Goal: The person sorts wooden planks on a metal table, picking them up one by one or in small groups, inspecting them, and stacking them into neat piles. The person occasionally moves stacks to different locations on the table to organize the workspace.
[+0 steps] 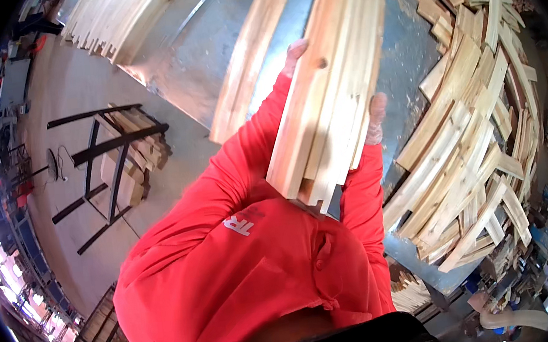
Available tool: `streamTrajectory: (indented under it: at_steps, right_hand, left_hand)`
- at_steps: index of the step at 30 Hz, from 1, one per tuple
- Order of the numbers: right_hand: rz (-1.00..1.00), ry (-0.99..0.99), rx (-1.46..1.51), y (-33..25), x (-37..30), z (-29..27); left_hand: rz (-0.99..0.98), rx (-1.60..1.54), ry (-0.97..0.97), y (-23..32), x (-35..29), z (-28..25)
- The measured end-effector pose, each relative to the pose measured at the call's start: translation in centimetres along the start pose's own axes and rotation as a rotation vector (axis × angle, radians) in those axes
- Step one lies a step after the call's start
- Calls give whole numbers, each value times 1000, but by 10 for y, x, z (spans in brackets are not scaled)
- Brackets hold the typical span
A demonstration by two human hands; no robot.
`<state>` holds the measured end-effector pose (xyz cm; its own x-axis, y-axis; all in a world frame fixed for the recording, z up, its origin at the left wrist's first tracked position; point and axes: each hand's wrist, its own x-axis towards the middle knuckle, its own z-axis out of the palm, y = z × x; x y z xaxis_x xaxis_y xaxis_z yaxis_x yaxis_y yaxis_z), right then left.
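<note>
A bundle of several long, pale wooden boards [327,93] is held lengthwise in front of my chest, its near ends close to my red jacket. My left hand [296,54] is closed on the bundle's left edge, with part of the fingers hidden by the wood. On the opposite edge, nearer to me, my right hand [376,117] presses against the boards, its thumb side showing. One loose board [250,61] lies on the grey metal table [202,46] to the left of the bundle.
A large, jumbled heap of wooden boards [463,146] covers the table's right side. Boards in a neat row [118,21] lie at the far left. On the floor at left stands a dark metal frame [110,147], with wood pieces [132,168] beside it.
</note>
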<state>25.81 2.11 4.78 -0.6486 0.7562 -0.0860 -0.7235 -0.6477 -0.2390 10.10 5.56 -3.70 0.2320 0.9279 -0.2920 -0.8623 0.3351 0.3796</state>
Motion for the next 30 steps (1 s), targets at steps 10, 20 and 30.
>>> streamTrajectory:
  at_steps: [10,20,30]
  right_hand:
    - [70,424,-672,137,176,14]
    - [300,484,-1081,296,299,-21]
    - [168,637,-2355,217,241,17]
  left_hand:
    - [108,-101,262,177,-60,-152]
    - [328,1652,861,379,-156,-147]
    - [118,2645,484,345,-147,-170]
